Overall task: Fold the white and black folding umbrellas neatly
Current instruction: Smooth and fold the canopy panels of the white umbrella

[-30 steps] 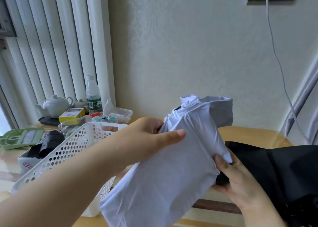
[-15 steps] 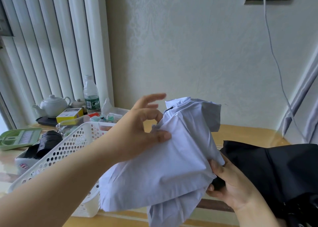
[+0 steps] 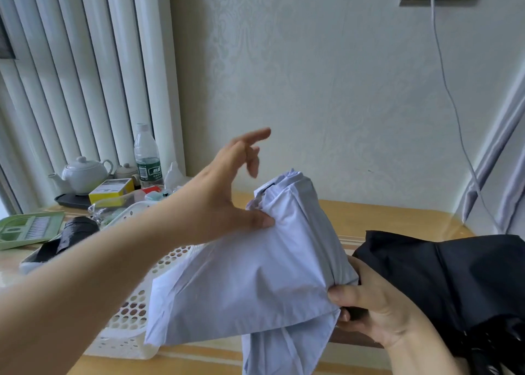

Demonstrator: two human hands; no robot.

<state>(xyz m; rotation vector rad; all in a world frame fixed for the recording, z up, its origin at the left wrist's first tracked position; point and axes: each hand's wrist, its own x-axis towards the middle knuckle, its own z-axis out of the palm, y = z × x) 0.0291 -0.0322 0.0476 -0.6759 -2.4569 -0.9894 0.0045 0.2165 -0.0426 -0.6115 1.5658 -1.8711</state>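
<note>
The white umbrella (image 3: 255, 283) is held tilted above the table, its canopy partly bunched, with a loose flap hanging down at the bottom. My left hand (image 3: 221, 201) is at its upper left; the thumb touches the fabric near the top while the fingers are spread and lifted off it. My right hand (image 3: 372, 312) grips the umbrella's lower end, fingers curled around a dark part there. The black umbrella (image 3: 454, 275) lies unfolded on the table at the right, just behind my right hand.
A white perforated basket (image 3: 127, 326) stands under my left forearm. Behind it are a white teapot (image 3: 82, 175), a water bottle (image 3: 147, 155), a yellow box (image 3: 110, 191) and a green tray (image 3: 25, 228). A cable (image 3: 454, 104) hangs down the wall to the wooden table (image 3: 383, 218).
My left hand has let go of the wrapped canopy and lifted its fingers, leaving only the thumb on it. The white fabric has loosened, and a flap now hangs down.
</note>
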